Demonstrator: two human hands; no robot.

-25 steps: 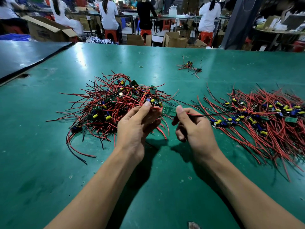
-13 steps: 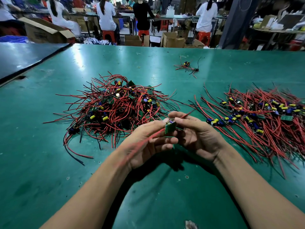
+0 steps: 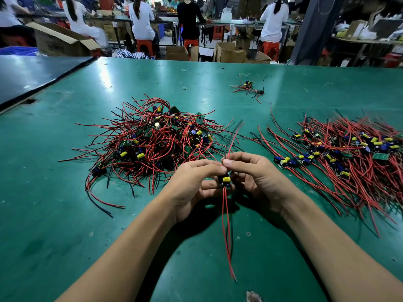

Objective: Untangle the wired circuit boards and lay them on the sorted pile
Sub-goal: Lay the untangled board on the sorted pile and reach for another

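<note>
Now, head view: both hands meet above the green table (image 3: 65,214), between the two heaps.
Board: one small circuit board (image 3: 225,180) with yellow and blue capacitors, held upright off the table.
Left hand (image 3: 192,184): fingers curled, thumb and forefinger pinching the board's top end.
Right hand (image 3: 259,177): thumb and forefinger pinching the leads just above the board.
Leads: two red wires (image 3: 226,236) hang down; a red and a black one rise, blurred.
Tangled pile (image 3: 152,140): left of the hands.
Sorted pile (image 3: 340,153): right, leads combed one way.
Handling: probably very light; board stiff, leads limp and springy, apt to snag.
Where to hold: the board's edges seem safest; pulling on one lead could strain its joint.
</note>
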